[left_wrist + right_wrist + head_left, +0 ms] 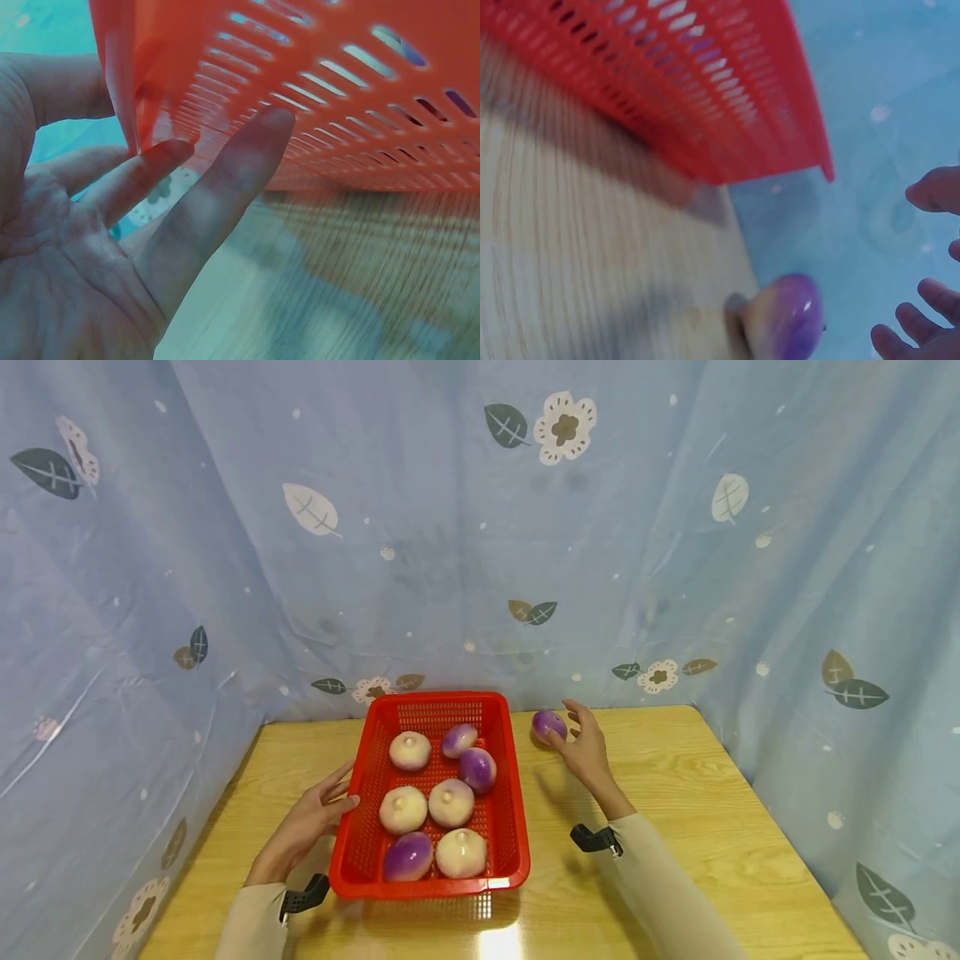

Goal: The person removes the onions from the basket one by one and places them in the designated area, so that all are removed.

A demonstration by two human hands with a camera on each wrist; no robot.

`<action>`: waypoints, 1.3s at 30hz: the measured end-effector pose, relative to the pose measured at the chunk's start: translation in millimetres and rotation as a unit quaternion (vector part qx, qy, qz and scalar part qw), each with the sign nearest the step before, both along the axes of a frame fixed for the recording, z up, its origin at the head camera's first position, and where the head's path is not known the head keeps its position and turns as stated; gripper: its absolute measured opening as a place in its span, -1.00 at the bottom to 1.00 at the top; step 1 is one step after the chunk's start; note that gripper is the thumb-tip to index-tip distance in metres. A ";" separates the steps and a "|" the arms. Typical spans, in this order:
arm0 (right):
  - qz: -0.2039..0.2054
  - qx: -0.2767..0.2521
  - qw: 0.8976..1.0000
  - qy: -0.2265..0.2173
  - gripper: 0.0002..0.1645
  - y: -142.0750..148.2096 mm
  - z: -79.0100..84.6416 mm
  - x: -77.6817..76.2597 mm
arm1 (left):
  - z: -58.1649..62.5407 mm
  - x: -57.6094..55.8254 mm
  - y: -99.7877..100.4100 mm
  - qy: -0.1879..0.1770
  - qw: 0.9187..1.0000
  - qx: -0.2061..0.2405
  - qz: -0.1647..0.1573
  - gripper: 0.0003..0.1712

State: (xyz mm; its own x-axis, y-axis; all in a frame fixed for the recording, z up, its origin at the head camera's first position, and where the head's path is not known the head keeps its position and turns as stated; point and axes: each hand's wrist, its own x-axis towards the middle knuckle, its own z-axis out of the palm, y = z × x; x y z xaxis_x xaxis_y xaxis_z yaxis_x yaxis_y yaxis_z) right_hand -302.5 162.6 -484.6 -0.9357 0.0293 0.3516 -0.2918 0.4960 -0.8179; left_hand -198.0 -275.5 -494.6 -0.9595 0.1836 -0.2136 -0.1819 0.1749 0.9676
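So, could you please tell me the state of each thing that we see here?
Basket: upright, resting on the table, partly filled.
Seven vegetables: inside the basket, not held.
Loose vegetable: lying on the table, outside the basket.
Left hand: touching the basket's side, fingers spread.
Right hand: beside the loose vegetable, not gripping it.
Curtain: hanging behind the table.

Behind a wooden table (pixel 675 785) with yellowish top and visible grain, and also along its left and right sides, there hangs a pale blue cloth (pixel 450 502) in soft folds, printed with white flowers (pixel 565 428) and dark, brown and white leaves (pixel 507 425), while a bright reflection (pixel 498 942) shines on the near tabletop.
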 end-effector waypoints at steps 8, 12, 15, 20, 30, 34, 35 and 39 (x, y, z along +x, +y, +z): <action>0.039 -0.065 0.997 0.002 -0.33 -12.2 21.9 19.0 | 0.7 0.3 1.1 -0.004 1.000 0.003 0.005 -0.17; 0.072 -0.113 0.990 -0.042 -0.35 -19.4 36.0 31.5 | 0.9 1.6 0.7 -0.002 1.000 0.002 0.002 -0.16; 0.104 -0.127 0.984 -0.068 -0.33 -24.2 45.3 41.1 | 0.7 2.3 0.1 -0.003 1.000 0.004 -0.001 -0.14; 0.150 -0.131 0.977 -0.080 -0.34 -33.4 57.3 53.6 | -0.1 2.1 0.4 -0.002 1.000 0.006 0.003 -0.15; 0.215 -0.135 0.964 -0.081 -0.35 -52.6 62.9 62.1 | -0.3 1.1 1.1 -0.003 1.000 0.006 0.005 -0.16; 0.227 -0.128 0.961 -0.089 -0.35 -60.8 62.8 64.7 | -0.2 0.6 0.9 -0.003 1.000 0.007 0.003 -0.15; 0.229 -0.127 0.960 -0.093 -0.35 -62.9 63.1 65.7 | -0.1 0.6 0.8 -0.003 1.000 0.007 0.003 -0.15; 0.243 -0.117 0.957 -0.109 -0.36 -71.1 65.0 69.7 | 0.3 1.3 1.0 -0.004 1.000 0.006 0.003 -0.14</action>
State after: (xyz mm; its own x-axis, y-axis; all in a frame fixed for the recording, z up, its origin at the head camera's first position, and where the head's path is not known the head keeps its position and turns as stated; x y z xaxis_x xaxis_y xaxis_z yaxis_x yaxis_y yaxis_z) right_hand -232.8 91.5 -419.6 -0.9091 -0.3735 0.1842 -0.2520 0.1411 -0.9574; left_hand -196.6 -274.5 -494.2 -0.9590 0.1800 -0.2188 -0.1904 0.1621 0.9682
